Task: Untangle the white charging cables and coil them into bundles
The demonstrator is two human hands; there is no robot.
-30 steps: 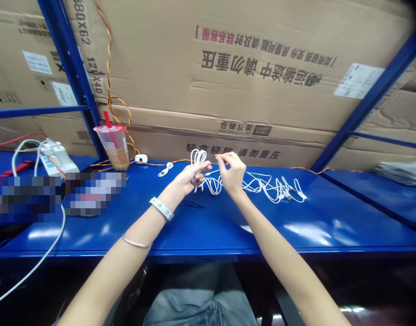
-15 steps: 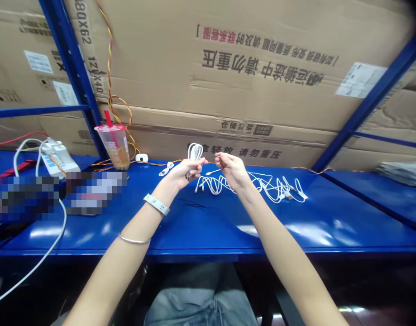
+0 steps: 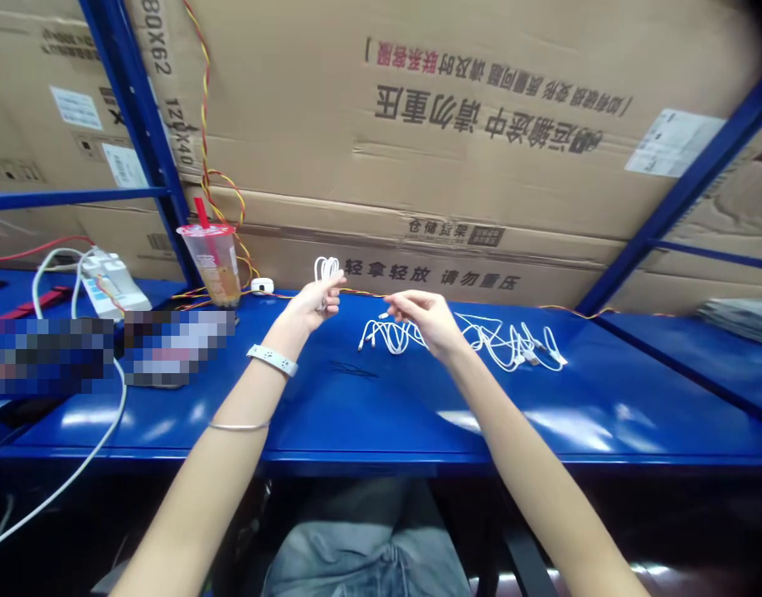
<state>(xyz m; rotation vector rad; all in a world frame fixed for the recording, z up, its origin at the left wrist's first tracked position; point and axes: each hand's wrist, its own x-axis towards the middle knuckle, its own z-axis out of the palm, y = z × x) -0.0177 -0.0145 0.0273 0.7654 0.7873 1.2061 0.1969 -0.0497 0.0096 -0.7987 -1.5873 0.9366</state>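
A coiled white cable point(image 3: 326, 267) sticks up out of my left hand point(image 3: 315, 303), whose fingers are wrapped round it above the bench. To the right, my right hand point(image 3: 421, 315) is closed in a pinch, its fingertips pointing left. Whatever lies between those fingertips, if anything, is too small to make out. Beneath and behind my right hand, several loose white cables point(image 3: 505, 352) lie tangled on the blue bench point(image 3: 381, 423). Thin black strips point(image 3: 354, 371) rest on the bench between my forearms.
A drink cup with a red straw point(image 3: 214, 265) stands at the back left, beside a white earbud case point(image 3: 262, 286). A power strip point(image 3: 114, 286) and its white cord are farther left. Cardboard boxes point(image 3: 480, 182) and blue posts point(image 3: 679, 182) bound the back.
My left hand has moved left with the coiled cable and now covers where a small bundled cable lay. My right hand has dropped slightly, still pinched. The gap between the hands has widened.
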